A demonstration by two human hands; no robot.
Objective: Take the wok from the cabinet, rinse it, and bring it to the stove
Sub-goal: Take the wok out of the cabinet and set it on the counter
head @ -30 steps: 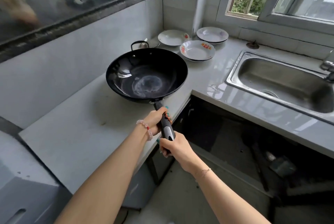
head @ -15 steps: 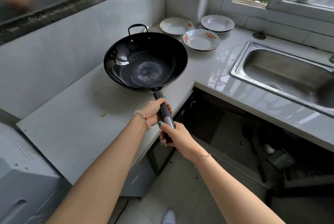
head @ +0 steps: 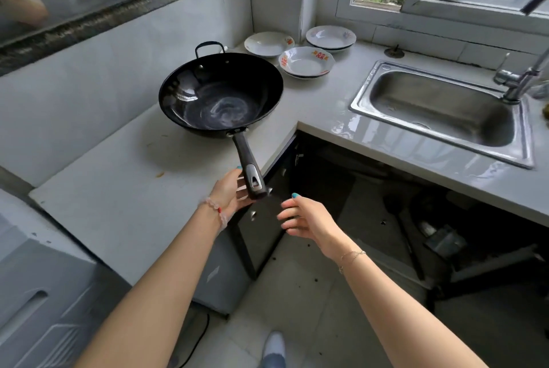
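The black wok (head: 221,94) rests on the grey countertop (head: 118,189) near the corner, its small loop handle toward the wall. Its long dark handle (head: 249,170) sticks out past the counter's front edge. My left hand (head: 230,191) cups the end of that handle from the left and below. My right hand (head: 303,216) hangs free a little to the right of the handle, fingers spread, holding nothing. The steel sink (head: 439,109) with its tap (head: 518,79) lies to the right under the window.
Three white plates or plate stacks (head: 306,61) sit in the back corner behind the wok. Below the counter an open dark cabinet (head: 356,195) shows pipes and clutter. A grey appliance (head: 35,293) stands at the lower left. My shoe (head: 274,344) is on the tiled floor.
The wok has come down onto the countertop. My right hand has let go of the handle and drawn back to the right; my left hand has slid to the handle's end.
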